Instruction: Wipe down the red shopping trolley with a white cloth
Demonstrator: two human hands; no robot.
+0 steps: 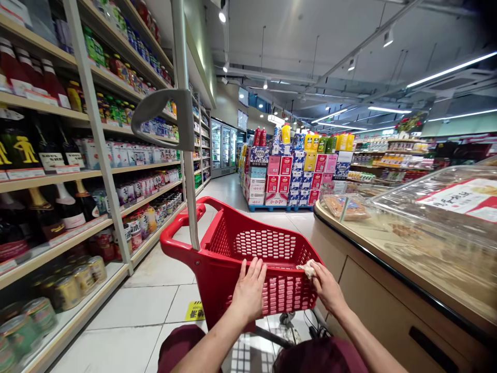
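A red plastic shopping cart with perforated basket walls stands directly before me, its handle at the left. My left hand rests on the near side wall of the basket, fingers extended up to the rim. At the right end of that same rim, my right hand grips a crumpled off-white cloth and presses it against the edge. A grey metal pole with a grey loop-shaped piece rises beside the cart's handle.
Shelves of bottles and cans line the left. A display counter with clear covers is close on the right. Stacked drink cartons stand on a blue pallet ahead. A yellow floor sticker marks the tiles.
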